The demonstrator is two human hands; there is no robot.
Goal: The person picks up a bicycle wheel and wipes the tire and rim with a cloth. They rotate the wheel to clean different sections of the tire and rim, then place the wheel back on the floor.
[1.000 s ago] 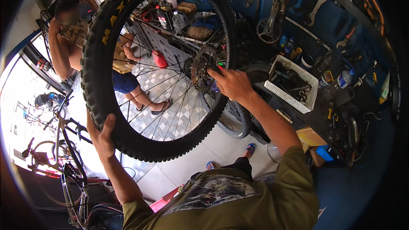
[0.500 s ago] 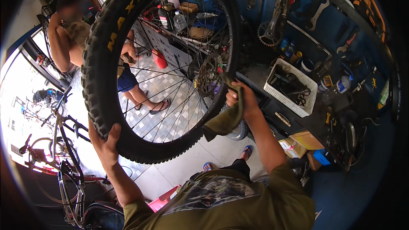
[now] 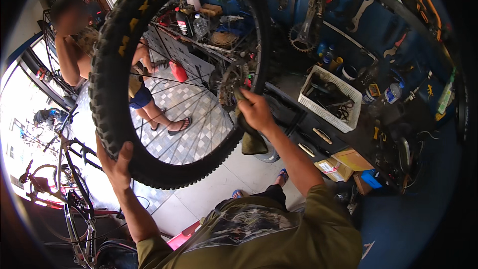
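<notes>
A bicycle wheel (image 3: 112, 114) with a thick, knobby black tyre stands tilted in front of me, raised off the floor. My left hand (image 3: 115, 167) grips the tyre at its lower left, thumb on the near side and the other fingers hidden behind it. In my right hand (image 3: 255, 112) is a dark olive cloth (image 3: 253, 142), bunched in the fingers and hanging down past the rim. That hand is at the wheel's right side, close to the brake disc (image 3: 231, 87) and hub. Thin black spokes cross the opening.
At the right, a workbench holds a white basket (image 3: 331, 99) of dark parts. Cardboard boxes (image 3: 333, 169) sit below its front. Tools, including a large wrench (image 3: 359, 14), hang on the blue wall. A bicycle frame (image 3: 64, 169) stands left; another person (image 3: 74, 55) is beyond the wheel.
My right hand has moved left and slightly down with the cloth, over the wheel's right side. The wheel has shifted a little left in view, still in my left hand.
</notes>
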